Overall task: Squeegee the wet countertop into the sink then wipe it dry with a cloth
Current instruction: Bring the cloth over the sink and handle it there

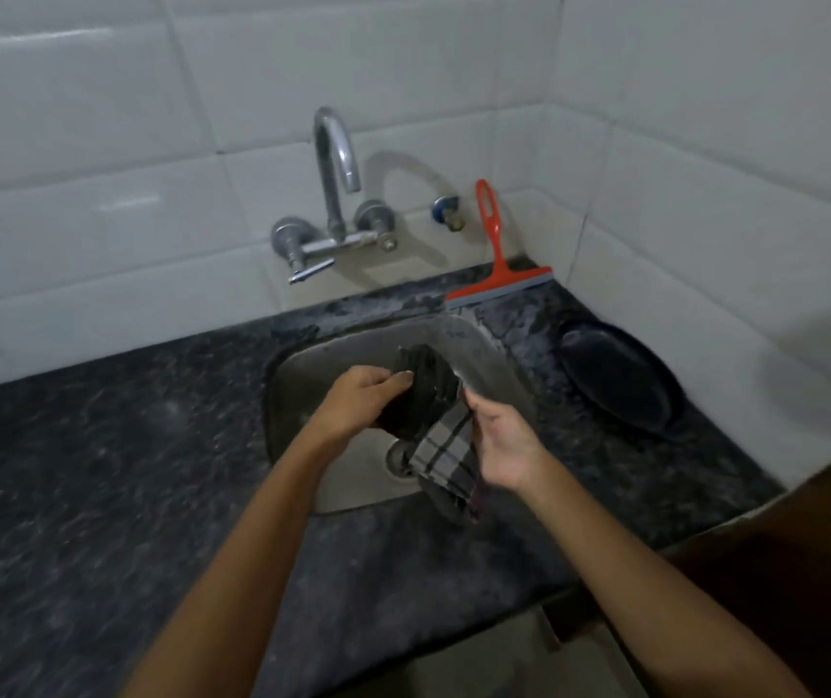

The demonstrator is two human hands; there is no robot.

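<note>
While only the head view is supplied, it shows both hands working over the sink [302, 375], which is set into the dark stone surface [101, 471]. Left hand [360, 403] has its grip closed on the dark bunched end of the cloth [433, 420]; right hand [501, 440] has its grip clamped on the checked end, which hangs down toward the drain [399, 459]. Cloth is held between the two hands directly above the basin, apparently so that any water wrung from it falls into the sink rather than back onto the surface.

Squeegee [496, 274] is not in hand: it stands at the rear of the surface, blade down beside the sink's far corner, red handle leaning on the tiled wall [151, 168]. That placement suggests the squeegee stage is finished and the tool parked clear of the wiping area. Tap [335, 163] shows no water running. A dark plate [619, 380] lies on the surface to the right of the sink, near the wall. Whether the surface is wet cannot be told.
</note>
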